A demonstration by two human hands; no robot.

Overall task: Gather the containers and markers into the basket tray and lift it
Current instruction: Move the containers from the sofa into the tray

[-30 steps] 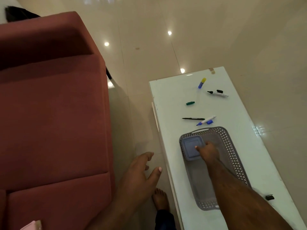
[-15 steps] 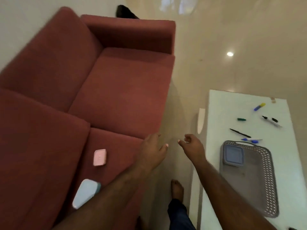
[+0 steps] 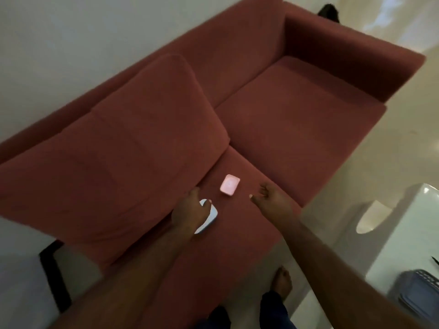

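We see one blue container (image 3: pixel 420 296) already in the gray basket tray (image 3: pixel 427 279) at the lower right of the frame. On the red sofa (image 3: pixel 297 119) near the middle, our left hand (image 3: pixel 190 213) lies on a light blue container (image 3: pixel 209 220), though we cannot tell if its fingers grip it. Our right hand (image 3: pixel 273 200) hangs open beside a pink container (image 3: pixel 230 184), so both boxes and the lift are left, and no markers show.
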